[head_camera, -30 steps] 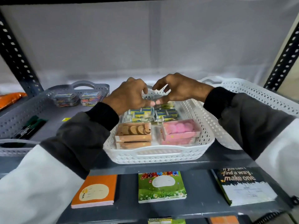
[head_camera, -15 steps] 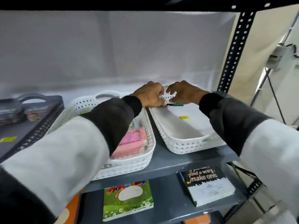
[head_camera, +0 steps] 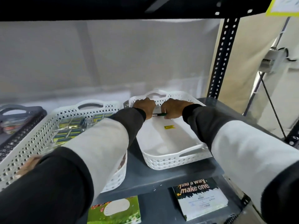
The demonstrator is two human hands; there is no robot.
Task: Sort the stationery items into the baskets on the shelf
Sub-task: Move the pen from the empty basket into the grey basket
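I see the slim green and black pen (head_camera: 159, 114) bridging both hands at the far end of the white perforated plastic basket (head_camera: 176, 159), lower inside it than half a second ago. My left hand (head_camera: 144, 106) and right hand (head_camera: 175, 108) each pinch one end. That basket sits at the grey metal shelf's (head_camera: 161, 177) right edge, beside the fuller white lattice basket (head_camera: 32, 139), now shifted leftward in view.

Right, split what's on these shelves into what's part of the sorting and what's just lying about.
Part of the job:
green pen, held between left hand and right hand
right white basket
middle white basket of boxed stationery
grey basket

Lying about:
notebooks on the lower shelf
yellow sticker
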